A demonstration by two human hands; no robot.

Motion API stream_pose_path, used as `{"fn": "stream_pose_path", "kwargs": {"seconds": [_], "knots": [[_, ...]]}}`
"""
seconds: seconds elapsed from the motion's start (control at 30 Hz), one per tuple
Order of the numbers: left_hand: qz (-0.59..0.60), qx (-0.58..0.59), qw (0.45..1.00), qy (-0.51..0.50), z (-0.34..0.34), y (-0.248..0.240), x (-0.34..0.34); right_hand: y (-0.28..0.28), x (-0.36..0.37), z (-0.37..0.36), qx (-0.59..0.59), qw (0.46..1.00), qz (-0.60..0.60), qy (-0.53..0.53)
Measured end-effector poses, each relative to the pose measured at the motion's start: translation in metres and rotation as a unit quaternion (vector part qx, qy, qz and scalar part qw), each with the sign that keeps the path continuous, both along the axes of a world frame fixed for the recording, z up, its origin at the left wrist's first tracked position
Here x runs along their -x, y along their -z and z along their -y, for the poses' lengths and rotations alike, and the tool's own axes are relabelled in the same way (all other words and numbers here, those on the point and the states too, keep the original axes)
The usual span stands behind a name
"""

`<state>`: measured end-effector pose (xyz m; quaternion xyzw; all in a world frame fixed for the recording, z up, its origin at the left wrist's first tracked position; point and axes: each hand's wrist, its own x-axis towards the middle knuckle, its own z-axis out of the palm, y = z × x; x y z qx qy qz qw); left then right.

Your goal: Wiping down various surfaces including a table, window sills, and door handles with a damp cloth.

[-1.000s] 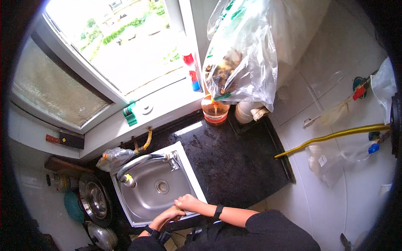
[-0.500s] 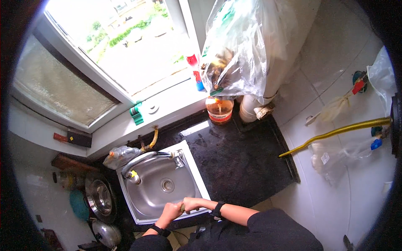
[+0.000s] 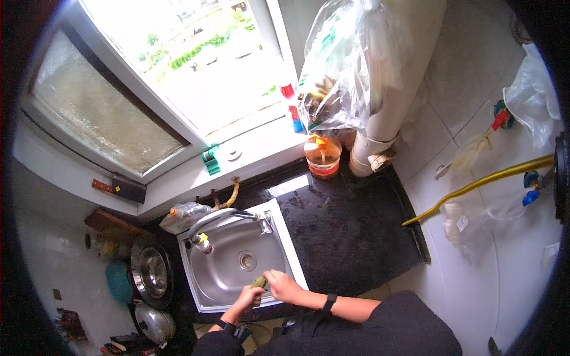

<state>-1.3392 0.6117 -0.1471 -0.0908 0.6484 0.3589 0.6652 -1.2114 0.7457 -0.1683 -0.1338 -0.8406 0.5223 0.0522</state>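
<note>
Over the front edge of the steel sink (image 3: 205, 291), my left hand (image 3: 249, 298) is wrapped round a small green-brown lump (image 3: 259, 282). The lump looks like a piece of vegetable, but its kind is too small to make out. Close beside it, my right hand (image 3: 284, 287) has its fingers curled and pressed together near the lump's upper right side. Whether these fingertips hold anything is hidden. The curved faucet (image 3: 222, 215) reaches across the back of the basin, with a yellow-marked spout at the left.
Dark wet countertop (image 3: 350, 219) extends right of the sink. Behind it stand an orange-topped bottle (image 3: 322, 159) and a white pipe (image 3: 363, 154), below a hanging plastic bag (image 3: 338, 71). A metal basin (image 3: 151, 272) and lidded pot (image 3: 155, 323) sit left. A yellow hose (image 3: 475, 185) crosses the right wall.
My hands have come slightly apart, and more of the green-brown lump shows above my left hand. The whole view has shifted, so the sink appears farther right.
</note>
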Motion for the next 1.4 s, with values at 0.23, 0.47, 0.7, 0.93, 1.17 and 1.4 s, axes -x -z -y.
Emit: {"fn": "stream_pose_path", "kwargs": {"seconds": [0.23, 0.47, 0.7, 0.93, 1.17, 1.4], "knots": [[0.517, -0.109, 0.846, -0.073, 0.013, -0.021, -0.013, -0.04, -0.016, -0.015, -0.308, 0.893, -0.327, -0.001], [0.292, -0.021, 0.955, 0.036, -0.013, -0.044, -0.032, -0.006, 0.001, -0.019, -0.309, 0.863, -0.399, -0.006], [-0.403, -0.127, 0.804, 0.419, -0.03, 0.038, -0.015, 0.026, -0.002, -0.001, -0.298, 0.954, -0.008, -0.034], [-0.688, -0.153, 0.536, 0.465, -0.013, 0.019, -0.027, 0.028, 0.013, -0.001, -0.022, 0.986, 0.127, -0.104], [-0.81, -0.168, 0.428, 0.364, 0.022, 0.016, -0.024, 0.019, 0.01, 0.022, 0.287, 0.945, 0.11, -0.111], [-0.705, 0.033, 0.696, 0.132, 0.085, -0.008, -0.039, 0.067, -0.023, 0.009, -0.001, 0.995, 0.084, -0.05]]}}
